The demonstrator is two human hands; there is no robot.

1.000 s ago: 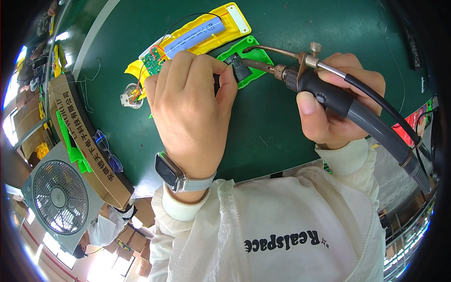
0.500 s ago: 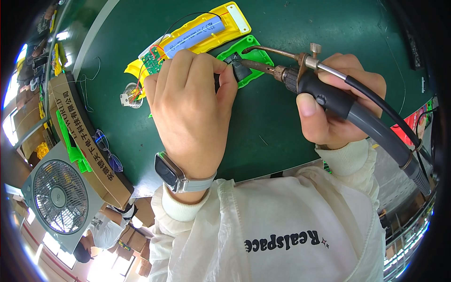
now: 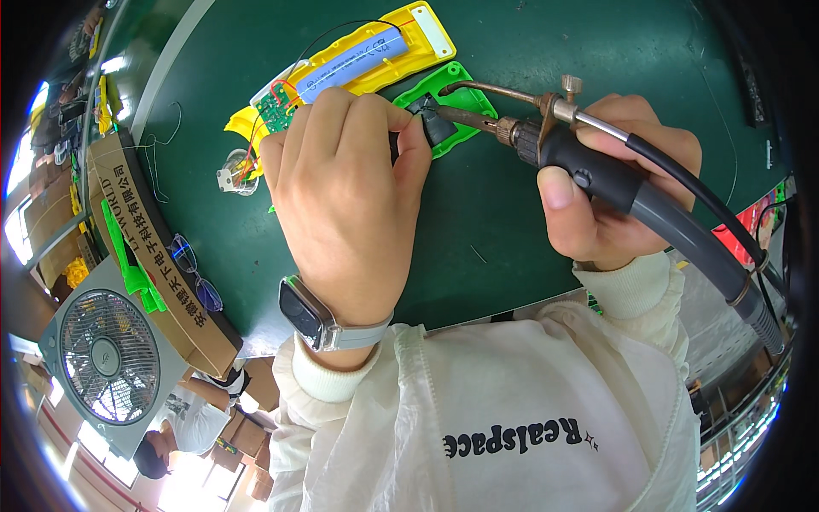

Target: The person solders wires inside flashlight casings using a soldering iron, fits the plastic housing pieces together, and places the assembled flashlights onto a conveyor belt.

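Note:
My right hand (image 3: 610,183) grips a soldering iron (image 3: 589,171) with a wire-feed tube clamped along its top. The iron's tip reaches the dark piece (image 3: 439,128) lying in a green plastic shell (image 3: 461,77). Closed at the fingertips, my left hand (image 3: 345,171) is at the left edge of that dark piece; what it pinches is hidden behind the hand. Beyond it lies a yellow plastic housing (image 3: 418,60) holding a blue cylindrical battery (image 3: 354,64). A small green circuit board (image 3: 275,109) with red wires sits at the housing's left end, beside a clear lamp part (image 3: 239,175).
A long cardboard box (image 3: 158,256) with a bright green strip stands at the left, next to glasses (image 3: 196,273) and a grey fan (image 3: 107,358). The green table (image 3: 512,239) carries loose wire bits. Another person (image 3: 188,418) is in the lower left background.
Both hands and the iron hold nearly the same place. The person in the background has shifted slightly.

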